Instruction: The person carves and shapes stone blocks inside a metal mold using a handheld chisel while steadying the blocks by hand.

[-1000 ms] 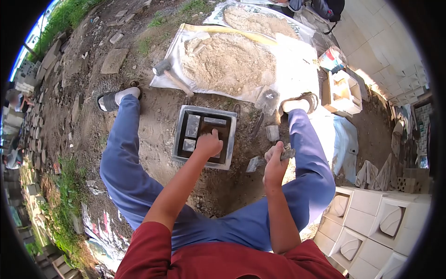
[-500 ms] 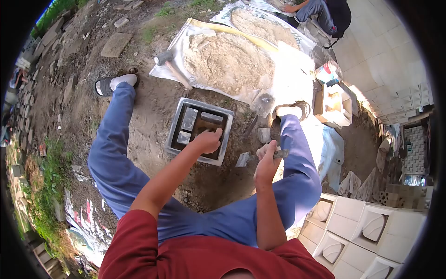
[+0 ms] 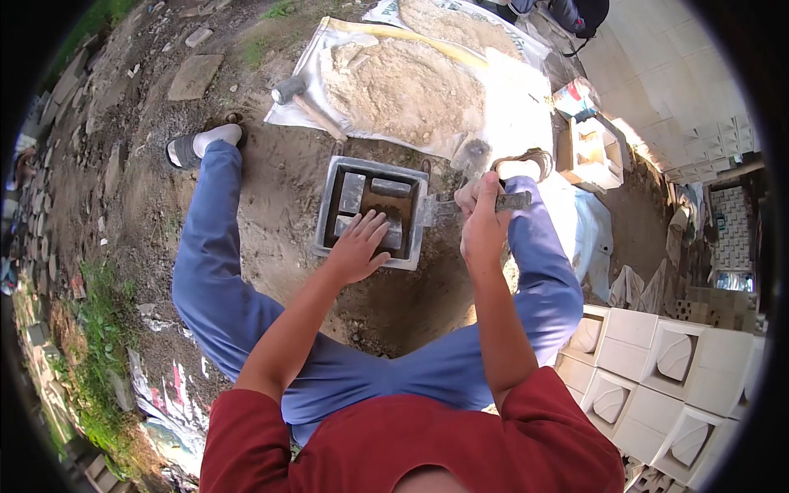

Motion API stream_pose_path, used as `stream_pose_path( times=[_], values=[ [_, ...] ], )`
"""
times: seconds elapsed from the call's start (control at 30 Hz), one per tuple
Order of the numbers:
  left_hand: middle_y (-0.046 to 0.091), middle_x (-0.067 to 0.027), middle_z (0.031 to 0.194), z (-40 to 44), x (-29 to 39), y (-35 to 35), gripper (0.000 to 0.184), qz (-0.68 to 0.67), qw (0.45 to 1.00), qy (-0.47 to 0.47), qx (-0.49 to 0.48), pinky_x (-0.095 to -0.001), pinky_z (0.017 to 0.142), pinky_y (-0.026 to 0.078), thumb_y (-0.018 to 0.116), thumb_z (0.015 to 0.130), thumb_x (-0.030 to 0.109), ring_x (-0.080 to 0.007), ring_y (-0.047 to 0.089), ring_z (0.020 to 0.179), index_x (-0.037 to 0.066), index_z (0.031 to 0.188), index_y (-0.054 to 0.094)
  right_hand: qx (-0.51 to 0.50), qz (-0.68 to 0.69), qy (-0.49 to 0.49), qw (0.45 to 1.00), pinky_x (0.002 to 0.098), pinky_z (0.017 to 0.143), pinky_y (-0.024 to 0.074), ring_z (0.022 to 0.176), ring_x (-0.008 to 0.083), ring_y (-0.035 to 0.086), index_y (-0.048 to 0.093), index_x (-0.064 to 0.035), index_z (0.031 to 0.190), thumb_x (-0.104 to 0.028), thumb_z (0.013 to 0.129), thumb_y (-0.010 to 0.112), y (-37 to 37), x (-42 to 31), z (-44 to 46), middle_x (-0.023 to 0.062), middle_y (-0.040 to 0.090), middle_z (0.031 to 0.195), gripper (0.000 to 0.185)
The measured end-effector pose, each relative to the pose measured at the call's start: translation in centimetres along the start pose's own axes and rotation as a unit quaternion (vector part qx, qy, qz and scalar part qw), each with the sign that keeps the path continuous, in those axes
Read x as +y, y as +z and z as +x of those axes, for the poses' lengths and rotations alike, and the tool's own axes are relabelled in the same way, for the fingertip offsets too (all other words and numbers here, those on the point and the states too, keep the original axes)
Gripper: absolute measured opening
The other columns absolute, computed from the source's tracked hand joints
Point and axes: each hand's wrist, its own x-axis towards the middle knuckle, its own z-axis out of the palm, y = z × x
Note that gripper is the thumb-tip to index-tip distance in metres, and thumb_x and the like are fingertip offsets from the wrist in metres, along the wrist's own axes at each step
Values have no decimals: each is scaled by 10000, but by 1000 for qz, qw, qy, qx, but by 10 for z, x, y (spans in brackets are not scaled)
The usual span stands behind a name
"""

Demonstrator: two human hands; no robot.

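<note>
On the ground between my legs sits a square metal mould (image 3: 323,215), with several grey blocks inside, one of them a long block (image 3: 352,192) at its upper left. My left hand (image 3: 357,248) is open and palm down, its fingers spread over the mould's lower part and partly hiding the blocks there. My right hand (image 3: 482,215) is closed around the handle of a flat-bladed trowel (image 3: 429,211). The trowel's blade is at the mould's right rim; whether it touches cannot be made out.
Beyond the mould, a sand pile (image 3: 403,90) lies on a white sheet (image 3: 519,107), with a mallet (image 3: 316,115) at its left edge. At right are a hollow block (image 3: 593,156), a bucket (image 3: 577,99) and stacked pale blocks (image 3: 629,349). Another person (image 3: 575,15) is partly visible at the top.
My left hand has gone from curled fingers to spread ones over the mould. My right hand has brought the trowel up and beside the mould's right rim. The view has shifted slightly.
</note>
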Motion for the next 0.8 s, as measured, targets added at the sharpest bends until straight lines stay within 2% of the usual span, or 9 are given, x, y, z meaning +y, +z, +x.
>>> stream_pose_path(
  times=[0.07,0.2,0.27,0.3,0.4,0.47,0.53,0.67,0.8],
  values=[
    [421,-178,1540,-3,1,3,641,23,998,11,53,-473,1246,199,561,980,417,-349,307,1485,10,1460,439,6,-17,17,1000,282,527,226,576,59,287,390,-120,717,-342,1098,446,14,1,0,-60,343,625,445],
    [475,-164,1494,-1,-2,5,590,10,998,4,55,-482,1238,218,590,965,383,-346,340,1468,17,1415,482,12,-78,74,994,280,530,275,570,65,341,459,-76,696,-384,1081,483,21,28,2,-51,407,602,494],
    [536,-144,1420,0,1,2,491,-25,996,-29,76,-500,1226,240,634,938,332,-350,378,1445,28,1314,549,-12,-137,63,988,308,540,316,576,90,393,485,-56,687,-413,1073,489,21,33,-1,-26,444,596,526],
    [533,-143,1443,0,4,-6,442,-22,994,-38,97,-520,1221,244,679,898,300,-322,396,1441,21,1233,605,-8,-140,64,988,308,540,316,576,90,393,485,-56,687,-413,1073,489,15,45,-5,-26,444,596,526],
    [540,-136,1438,4,-4,-14,426,1,996,-16,84,-536,1220,233,685,894,319,-309,409,1435,25,1197,628,-47,-216,78,972,276,539,287,585,65,343,441,-88,695,-354,1088,475,19,95,-6,-56,402,626,476],
    [571,-127,1406,4,-7,-12,438,12,995,-1,102,-540,1224,220,688,890,342,-302,419,1431,32,1194,634,-64,-200,37,977,293,538,306,582,74,370,459,-72,685,-375,1088,465,13,98,0,-51,417,616,504],
    [604,-115,1366,4,-5,-11,447,28,995,-7,95,-535,1230,208,686,891,356,-297,422,1430,36,1199,634,-57,-170,81,980,334,581,372,612,111,442,512,-47,715,-390,1081,458,14,71,5,-5,481,618,505],
    [610,-90,1371,4,-3,-11,438,26,996,-9,81,-520,1243,191,648,924,362,-283,407,1442,30,1208,624,-7,-161,65,985,343,588,376,605,122,423,503,-45,736,-393,1081,458,14,83,-9,-7,481,630,492],
    [620,-85,1358,5,-2,-12,432,32,997,-9,71,-516,1244,189,649,923,357,-280,417,1434,30,1205,625,-29,-213,70,974,395,619,415,604,192,488,544,-11,740,-399,1073,463,11,80,3,59,502,604,518]
  ],
)
